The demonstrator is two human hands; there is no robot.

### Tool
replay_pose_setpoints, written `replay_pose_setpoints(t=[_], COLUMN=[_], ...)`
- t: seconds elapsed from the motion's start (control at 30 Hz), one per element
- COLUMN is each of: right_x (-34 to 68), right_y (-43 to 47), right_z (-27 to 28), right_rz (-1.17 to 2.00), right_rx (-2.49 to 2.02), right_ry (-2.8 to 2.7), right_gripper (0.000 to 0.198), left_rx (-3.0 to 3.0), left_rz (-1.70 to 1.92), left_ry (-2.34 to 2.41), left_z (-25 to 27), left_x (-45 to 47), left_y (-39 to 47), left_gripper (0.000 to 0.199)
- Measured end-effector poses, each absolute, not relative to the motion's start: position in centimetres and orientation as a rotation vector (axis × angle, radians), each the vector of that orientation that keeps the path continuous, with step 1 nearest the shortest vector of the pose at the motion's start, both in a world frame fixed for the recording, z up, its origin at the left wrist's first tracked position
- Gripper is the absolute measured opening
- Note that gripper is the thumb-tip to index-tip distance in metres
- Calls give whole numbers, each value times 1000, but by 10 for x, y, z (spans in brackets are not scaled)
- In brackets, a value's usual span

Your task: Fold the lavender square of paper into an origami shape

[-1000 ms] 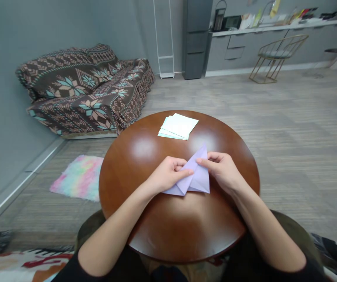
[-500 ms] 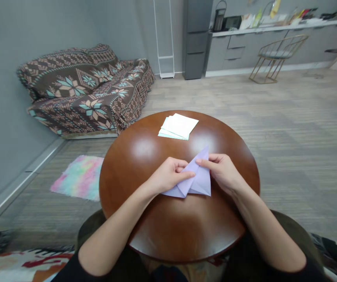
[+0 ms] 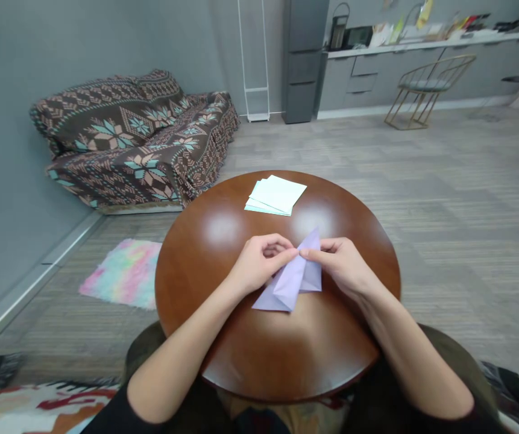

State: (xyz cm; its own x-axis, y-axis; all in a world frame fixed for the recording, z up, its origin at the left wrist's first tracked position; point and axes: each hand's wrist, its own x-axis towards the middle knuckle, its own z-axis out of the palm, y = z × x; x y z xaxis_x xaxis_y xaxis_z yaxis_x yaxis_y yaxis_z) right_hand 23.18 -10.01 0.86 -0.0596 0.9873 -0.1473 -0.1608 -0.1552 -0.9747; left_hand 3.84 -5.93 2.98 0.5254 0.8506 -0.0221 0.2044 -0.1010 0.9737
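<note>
A partly folded sheet of purple origami paper (image 3: 292, 283) is held between both hands, over the middle of the round table (image 3: 187, 271). My left hand (image 3: 263, 259) pinches it near its upper middle, thumb and fingertips closed on a fold. My right hand (image 3: 338, 262) grips the upper right part, its thumb on top and the fingers behind. Both thumb tips almost meet at the centre of the paper. One point sticks up between the hands, and folded flaps spread out below. Some fingertips are hidden behind the paper.
A small fanned stack of pale square papers (image 3: 277, 194) lies at the table's far side. Beyond stand a sofa with a patterned cover (image 3: 141, 138), a fluffy pastel mat (image 3: 123, 271) on the floor and a gold-framed chair (image 3: 428, 87) by the kitchen counter (image 3: 422, 45).
My left hand has shifted up and slightly right along the paper, bringing its thumb close to the right one. The lower flaps have turned and now show more folds.
</note>
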Motion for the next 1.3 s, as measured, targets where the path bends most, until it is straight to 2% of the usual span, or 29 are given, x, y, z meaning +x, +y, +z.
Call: replay_pose_setpoints(t=[0.17, 0.97, 1.3], right_x=[217, 209, 205], right_y=[-109, -110, -113], right_z=[13, 12, 12], right_rz=[1504, 1642, 1578], right_rx=[-1133, -1193, -1184], right_ry=[-1123, -1059, -1111], right_gripper=[23, 22, 32], left_rx=[1530, 1306, 1267], left_rz=[904, 885, 954], left_ry=[868, 938, 956], left_z=[31, 23, 21], left_x=[45, 46, 42], left_y=[-63, -64, -58], left_gripper=[24, 20, 26])
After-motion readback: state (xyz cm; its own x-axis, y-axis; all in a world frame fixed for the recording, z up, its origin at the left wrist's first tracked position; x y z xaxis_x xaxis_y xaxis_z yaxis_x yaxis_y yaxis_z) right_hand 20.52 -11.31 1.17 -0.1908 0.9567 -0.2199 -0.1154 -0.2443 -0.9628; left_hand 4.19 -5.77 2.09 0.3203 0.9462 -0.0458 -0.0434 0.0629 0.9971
